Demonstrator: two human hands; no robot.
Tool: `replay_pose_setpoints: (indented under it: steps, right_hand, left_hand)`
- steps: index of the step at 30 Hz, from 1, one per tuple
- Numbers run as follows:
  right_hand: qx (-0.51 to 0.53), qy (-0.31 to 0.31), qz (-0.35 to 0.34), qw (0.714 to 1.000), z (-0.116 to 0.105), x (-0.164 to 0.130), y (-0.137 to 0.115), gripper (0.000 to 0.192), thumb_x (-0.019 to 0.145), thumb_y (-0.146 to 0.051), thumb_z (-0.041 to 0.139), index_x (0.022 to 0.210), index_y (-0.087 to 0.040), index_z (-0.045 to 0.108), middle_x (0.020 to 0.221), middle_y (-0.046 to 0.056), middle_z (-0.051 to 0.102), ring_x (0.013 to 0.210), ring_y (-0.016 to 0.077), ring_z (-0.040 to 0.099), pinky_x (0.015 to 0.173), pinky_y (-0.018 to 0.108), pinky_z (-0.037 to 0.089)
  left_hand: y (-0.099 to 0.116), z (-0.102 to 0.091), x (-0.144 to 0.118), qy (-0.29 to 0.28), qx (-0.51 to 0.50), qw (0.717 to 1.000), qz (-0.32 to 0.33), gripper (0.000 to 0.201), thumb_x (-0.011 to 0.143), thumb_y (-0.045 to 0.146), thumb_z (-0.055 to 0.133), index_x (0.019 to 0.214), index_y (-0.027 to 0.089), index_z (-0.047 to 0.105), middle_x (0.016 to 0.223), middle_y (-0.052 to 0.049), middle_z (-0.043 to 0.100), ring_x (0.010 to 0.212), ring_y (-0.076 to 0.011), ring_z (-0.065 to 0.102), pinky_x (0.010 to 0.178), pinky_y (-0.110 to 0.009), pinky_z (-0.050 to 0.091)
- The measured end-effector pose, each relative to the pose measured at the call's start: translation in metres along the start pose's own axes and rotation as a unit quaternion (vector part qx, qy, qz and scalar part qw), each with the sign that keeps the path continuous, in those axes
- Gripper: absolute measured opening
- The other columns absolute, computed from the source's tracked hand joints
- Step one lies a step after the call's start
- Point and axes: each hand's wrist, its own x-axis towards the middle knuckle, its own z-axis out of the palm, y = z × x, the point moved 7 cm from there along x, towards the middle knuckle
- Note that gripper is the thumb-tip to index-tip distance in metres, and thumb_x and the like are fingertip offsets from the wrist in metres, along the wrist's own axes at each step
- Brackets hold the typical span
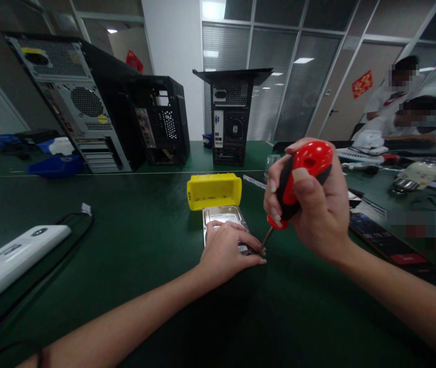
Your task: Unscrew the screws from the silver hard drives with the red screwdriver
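Observation:
A silver hard drive [223, 210] lies on the green tabletop, partly covered by my left hand [223, 250]. The fingers of that hand reach over the drive and hold it, with thumb and fingertips at its near right corner. My right hand [323, 212] is wrapped round the red and black handle of a screwdriver [313, 156]. Its shaft slants down to the left, and the tip meets the drive's corner by my left fingertips. Whether a screw sits under the tip is hidden. Directly behind the drive stands a yellow plastic bin [214, 177], with small dark bits inside.
Computer cases [88, 102] stand at the back left, another case [229, 117] at the back middle. A white power strip [19, 258] with a black cable lies left. On the right are a phone [390, 245] and a glass jar [272, 164]. Other people [402, 122] are at the far right.

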Motion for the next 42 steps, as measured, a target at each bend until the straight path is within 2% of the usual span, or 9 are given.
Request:
replay_pose_setpoints:
  steps: [17, 38, 42]
  right_hand:
    - [-0.022, 0.011, -0.013, 1.0, -0.0021, -0.0014, -0.001, 0.02, 0.086, -0.036, 0.054, 0.104, -0.03, 0.048, 0.076, -0.001, 0.052, 0.042, 0.0083, 0.046, 0.036, 0.024, 0.04]
    - [-0.041, 0.026, 0.003, 0.999, -0.0034, -0.0027, 0.003, 0.02, 0.086, -0.039, 0.052, 0.104, -0.032, 0.045, 0.071, -0.002, 0.05, 0.042, 0.0109, 0.043, 0.039, 0.028, 0.041]
    - [-0.03, 0.023, 0.002, 0.999, -0.0024, -0.0031, 0.0016, 0.019, 0.086, -0.036, 0.053, 0.103, -0.03, 0.046, 0.074, -0.001, 0.051, 0.043, 0.01, 0.045, 0.039, 0.027, 0.041]
  left_hand:
    - [-0.0003, 0.0004, 0.0003, 0.005, -0.007, 1.0, 0.002, 0.011, 0.07, 0.04, 0.076, 0.079, 0.034, 0.073, 0.091, 0.011, 0.074, 0.098, -0.0225, 0.058, 0.088, -0.041, 0.024]
    - [0.0006, 0.0001, 0.0002, -0.01, -0.005, 1.0, -0.019, 0.012, 0.071, 0.039, 0.075, 0.08, 0.031, 0.074, 0.093, 0.006, 0.074, 0.101, -0.0235, 0.058, 0.093, -0.042, 0.026]
    - [0.0004, -0.0006, -0.0003, -0.002, -0.01, 1.0, -0.015, 0.013, 0.07, 0.041, 0.075, 0.079, 0.031, 0.073, 0.093, 0.006, 0.074, 0.1, -0.0241, 0.058, 0.092, -0.043, 0.026]
